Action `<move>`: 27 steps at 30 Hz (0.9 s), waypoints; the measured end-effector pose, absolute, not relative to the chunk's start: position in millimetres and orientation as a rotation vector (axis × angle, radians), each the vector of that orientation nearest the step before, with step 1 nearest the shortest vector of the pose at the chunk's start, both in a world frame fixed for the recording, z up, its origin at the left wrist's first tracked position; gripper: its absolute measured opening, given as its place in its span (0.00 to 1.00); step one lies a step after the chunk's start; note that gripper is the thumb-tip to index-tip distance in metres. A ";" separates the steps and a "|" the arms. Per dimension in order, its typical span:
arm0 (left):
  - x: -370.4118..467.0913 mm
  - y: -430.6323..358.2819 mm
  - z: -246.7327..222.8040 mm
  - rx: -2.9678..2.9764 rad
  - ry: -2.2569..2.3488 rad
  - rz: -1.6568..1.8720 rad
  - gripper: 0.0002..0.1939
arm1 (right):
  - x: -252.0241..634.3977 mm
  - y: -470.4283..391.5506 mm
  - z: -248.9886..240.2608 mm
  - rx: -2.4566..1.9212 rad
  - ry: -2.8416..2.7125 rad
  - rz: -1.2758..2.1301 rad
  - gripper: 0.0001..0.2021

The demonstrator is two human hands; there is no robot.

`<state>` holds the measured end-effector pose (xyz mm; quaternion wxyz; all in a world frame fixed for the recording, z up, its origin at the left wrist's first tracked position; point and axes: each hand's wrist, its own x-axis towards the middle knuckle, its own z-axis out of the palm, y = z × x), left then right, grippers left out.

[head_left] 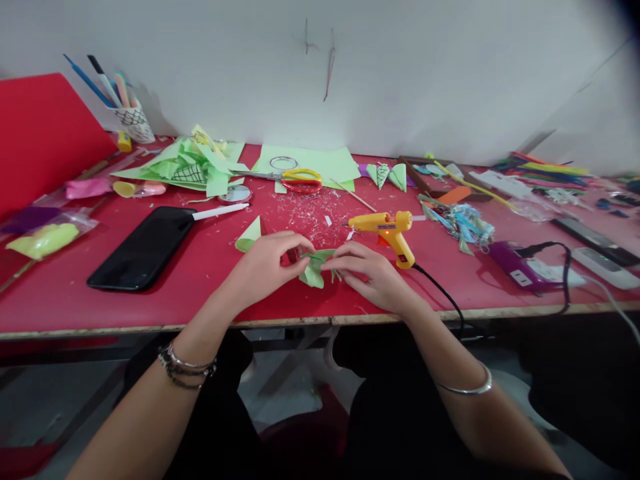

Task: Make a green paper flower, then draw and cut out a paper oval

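Your left hand [270, 257] and right hand [367, 270] meet low on the red counter [210, 280], each grip pinched closed on the folded pale-green paper piece [314, 270] between them. Yellow glue gun [389, 230] lies just beyond your right grip.

Red table [75, 293] with worn pale front edge, pushed against plain white wall [400, 67]; red board [40, 133] leaning on wall at table's left end; grey floor [40, 413] below table, dim underneath
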<state>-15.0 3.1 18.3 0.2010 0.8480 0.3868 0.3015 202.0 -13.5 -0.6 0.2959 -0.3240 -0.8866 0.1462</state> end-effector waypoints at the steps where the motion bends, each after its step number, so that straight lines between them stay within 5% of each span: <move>1: -14.3 3.4 17.8 2.367 1.079 0.843 0.07 | 202.0 -12.9 -1.3 -0.866 -2.368 0.373 0.14; 27: -3.0 4.8 5.8 2.292 1.090 0.886 0.12 | 202.2 -7.6 -6.2 -0.873 -2.350 0.459 0.06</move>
